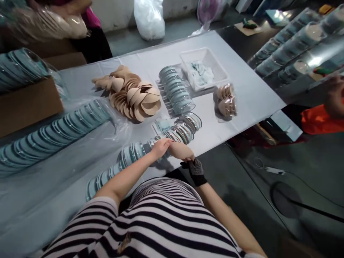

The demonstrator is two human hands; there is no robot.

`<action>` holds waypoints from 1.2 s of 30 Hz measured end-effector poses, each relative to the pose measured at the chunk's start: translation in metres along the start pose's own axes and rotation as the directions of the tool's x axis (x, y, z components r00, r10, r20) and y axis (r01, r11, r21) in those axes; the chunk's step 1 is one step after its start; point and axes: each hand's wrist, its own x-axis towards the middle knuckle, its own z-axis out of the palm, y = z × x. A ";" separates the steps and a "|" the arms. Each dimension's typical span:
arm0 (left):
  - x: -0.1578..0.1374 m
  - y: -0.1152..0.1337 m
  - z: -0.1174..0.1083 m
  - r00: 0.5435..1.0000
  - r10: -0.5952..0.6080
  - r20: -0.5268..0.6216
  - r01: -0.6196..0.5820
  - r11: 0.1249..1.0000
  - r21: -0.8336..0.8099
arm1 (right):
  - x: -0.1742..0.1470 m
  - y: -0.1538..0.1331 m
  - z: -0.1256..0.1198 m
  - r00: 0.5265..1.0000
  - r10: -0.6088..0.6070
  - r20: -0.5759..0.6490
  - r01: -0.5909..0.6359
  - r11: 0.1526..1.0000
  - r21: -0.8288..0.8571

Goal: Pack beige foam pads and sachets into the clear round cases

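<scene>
Between my two hands is a flat tan oval piece (pixel 181 150), of thin card or similar stuff, held over the near edge of the table. My bare left hand (pixel 161 147) pinches its left end. At its right end, my right hand (pixel 196 167), in a dark fingerless glove, has closed fingers on it. Just beyond them lies a row of round clear-rimmed discs (pixel 185 127) leaning on each other, with tan pieces among some. A row of teal discs (pixel 133 154) continues beside my left forearm. Farther back is a heap of curved tan pieces (pixel 142 98).
On the white table (pixel 242 75) stand a white plastic tray (pixel 224 77) with printed packets, another teal disc stack (pixel 176 89) and bagged tan pieces (pixel 227 102). Long disc rows (pixel 53 132) and a cardboard box (pixel 32 104) are left. Other people's arms show at upper left and right.
</scene>
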 end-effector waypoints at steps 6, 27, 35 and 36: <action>0.002 -0.012 -0.025 0.932 0.211 0.294 -0.344 0.765 0.545 | -0.018 0.040 0.000 0.981 -0.085 -0.174 0.005 0.908 -0.419; 0.000 -0.017 0.015 0.896 0.214 0.390 -0.412 0.729 0.546 | 0.013 -0.005 0.019 0.986 -0.044 0.158 0.155 0.561 -0.813; -0.002 -0.013 0.015 0.886 0.227 0.405 -0.420 0.765 0.489 | 0.023 0.000 0.024 0.989 -0.003 0.145 0.120 0.572 -0.811; -0.002 -0.012 0.015 0.878 0.231 0.420 -0.431 0.763 0.482 | 0.028 -0.002 0.031 0.983 0.008 0.185 0.149 0.557 -0.817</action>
